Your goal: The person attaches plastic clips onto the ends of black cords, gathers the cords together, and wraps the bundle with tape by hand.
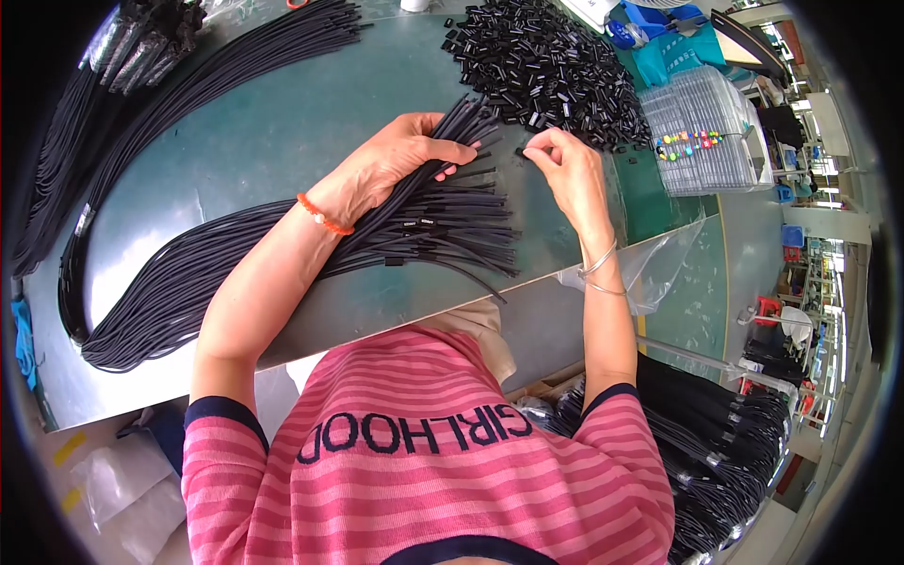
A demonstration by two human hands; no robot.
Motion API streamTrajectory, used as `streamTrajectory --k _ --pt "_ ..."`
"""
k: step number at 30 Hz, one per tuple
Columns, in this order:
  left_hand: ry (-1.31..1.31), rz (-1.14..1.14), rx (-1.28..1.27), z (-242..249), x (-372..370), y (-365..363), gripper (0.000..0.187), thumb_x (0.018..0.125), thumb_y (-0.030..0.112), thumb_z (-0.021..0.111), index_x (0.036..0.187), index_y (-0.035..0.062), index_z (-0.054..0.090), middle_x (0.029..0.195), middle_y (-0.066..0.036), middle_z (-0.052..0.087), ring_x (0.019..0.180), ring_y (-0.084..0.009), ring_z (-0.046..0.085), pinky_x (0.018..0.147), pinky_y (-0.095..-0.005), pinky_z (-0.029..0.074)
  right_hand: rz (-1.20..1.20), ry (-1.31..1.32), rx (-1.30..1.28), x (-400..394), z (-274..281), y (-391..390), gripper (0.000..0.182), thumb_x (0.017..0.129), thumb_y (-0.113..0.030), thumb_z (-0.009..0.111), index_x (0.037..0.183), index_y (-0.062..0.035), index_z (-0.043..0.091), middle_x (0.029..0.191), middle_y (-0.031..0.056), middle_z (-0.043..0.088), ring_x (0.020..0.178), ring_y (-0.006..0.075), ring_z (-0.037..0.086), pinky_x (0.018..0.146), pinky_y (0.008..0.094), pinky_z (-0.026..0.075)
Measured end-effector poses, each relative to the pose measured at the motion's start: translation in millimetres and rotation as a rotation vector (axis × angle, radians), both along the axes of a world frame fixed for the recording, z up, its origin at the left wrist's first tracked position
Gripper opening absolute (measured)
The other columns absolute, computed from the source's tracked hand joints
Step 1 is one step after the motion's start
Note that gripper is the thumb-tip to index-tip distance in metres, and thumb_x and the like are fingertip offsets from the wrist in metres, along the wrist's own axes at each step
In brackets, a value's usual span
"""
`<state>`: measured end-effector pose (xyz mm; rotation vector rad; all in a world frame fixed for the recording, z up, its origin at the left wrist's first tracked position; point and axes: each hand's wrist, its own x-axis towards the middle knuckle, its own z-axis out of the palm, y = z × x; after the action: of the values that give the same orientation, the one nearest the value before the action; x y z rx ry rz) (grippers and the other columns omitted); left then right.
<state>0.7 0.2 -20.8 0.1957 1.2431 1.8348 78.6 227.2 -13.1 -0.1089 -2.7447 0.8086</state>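
Note:
A bundle of black cables (450, 141) is held in my left hand (424, 151), its cut ends fanning out past the thumb. To the right, my right hand (563, 165) is in a pinch, with a small black piece (521, 152) at its fingertips. Beyond it lies a large heap of small black pieces (546, 71). Under my left forearm, more black cables (207, 268) lie looped on the green table (282, 122). Several small black pieces sit among these cables, including one near the table edge (394, 262).
Another long bundle of black cables (226, 56) curves along the far left side. Stacked clear plastic trays (697, 122) stand at the right. Thin clear plastic (659, 268) hangs at the table's edge. Black cable bundles (716, 443) are piled at lower right.

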Motion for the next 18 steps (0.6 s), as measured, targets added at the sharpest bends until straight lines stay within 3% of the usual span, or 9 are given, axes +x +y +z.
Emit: streamTrajectory --k 1,2,5,10,13,14,17,18 --pt "0.015 -0.004 -0.001 0.7 0.3 0.4 0.017 0.08 0.004 0.074 0.094 0.0002 0.065 0.082 -0.001 0.065 0.065 -0.0055 0.056 0.057 -0.0188 0.046 -0.011 -0.116 -0.167 0.7 1.7 -3.0 0.012 0.08 -0.009 0.072 0.087 -0.0038 0.064 0.08 0.0092 0.061 0.082 0.0289 0.058 0.074 0.0388 0.048" --pt "0.015 -0.006 -0.002 0.3 0.3 1.0 0.017 0.08 0.004 0.074 0.094 0.0002 0.065 0.082 -0.001 0.065 0.065 -0.0055 0.056 0.057 -0.0188 0.046 -0.013 -0.115 -0.168 2.4 -0.1 -1.9 0.012 0.08 -0.009 0.072 0.087 -0.0038 0.064 0.08 0.0092 0.061 0.082 0.0289 0.058 0.074 0.0388 0.048" --pt "0.021 -0.001 0.003 -3.4 -0.8 1.9 0.019 0.078 0.003 0.075 0.094 0.0004 0.066 0.084 -0.002 0.066 0.065 -0.0058 0.056 0.057 -0.0193 0.046 0.189 0.025 0.157 6.9 -5.7 -0.3 0.014 0.084 -0.005 0.068 0.098 -0.005 0.066 0.088 0.0088 0.063 0.074 0.0195 0.061 0.067 0.031 0.05" --pt "0.057 -0.011 -0.001 -7.1 -2.3 2.4 0.019 0.077 0.002 0.076 0.094 0.0006 0.066 0.084 -0.001 0.066 0.066 -0.0058 0.056 0.057 -0.0196 0.046 0.168 0.137 0.318 21.9 -8.4 -12.2 0.012 0.084 -0.005 0.068 0.095 -0.0047 0.063 0.087 0.0087 0.064 0.074 0.0208 0.064 0.072 0.0306 0.051" --pt "0.053 -0.018 0.006 -7.7 -2.6 3.1 0.02 0.077 0.002 0.076 0.094 0.0004 0.066 0.083 -0.001 0.066 0.065 -0.0058 0.055 0.057 -0.0198 0.045 0.117 -0.092 -0.438 16.6 -13.0 -12.0 0.013 0.089 -0.008 0.066 0.101 -0.0041 0.064 0.089 0.0054 0.067 0.074 0.0134 0.065 0.071 0.0276 0.051" --pt "0.053 -0.015 0.007 -7.0 -1.8 2.6 0.02 0.077 0.002 0.076 0.094 0.0004 0.066 0.083 -0.001 0.066 0.065 -0.0058 0.055 0.057 -0.0198 0.045 0.12 -0.093 -0.437 14.5 -11.4 -12.9 0.013 0.089 -0.008 0.066 0.101 -0.0041 0.064 0.089 0.0054 0.067 0.074 0.0134 0.065 0.071 0.0276 0.051" --pt "0.018 -0.004 0.007 -3.2 0.3 2.8 0.02 0.077 0.003 0.076 0.094 0.0007 0.066 0.083 -0.001 0.066 0.064 -0.0057 0.054 0.057 -0.0196 0.044 0.078 -0.107 -1.14 9.0 -3.6 -14.3 0.011 0.092 -0.009 0.064 0.101 -0.0019 0.065 0.099 0.0009 0.068 0.081 0.0111 0.062 0.072 0.026 0.052" --pt "0.02 -0.004 0.009 -2.8 -0.4 2.8 0.02 0.077 0.003 0.076 0.094 0.0007 0.066 0.083 -0.001 0.066 0.064 -0.0057 0.054 0.057 -0.0196 0.044 0.08 -0.105 -1.138 8.0 -1.1 -15.8 0.011 0.092 -0.009 0.064 0.101 -0.0019 0.065 0.099 0.0009 0.068 0.081 0.0111 0.062 0.072 0.026 0.052"
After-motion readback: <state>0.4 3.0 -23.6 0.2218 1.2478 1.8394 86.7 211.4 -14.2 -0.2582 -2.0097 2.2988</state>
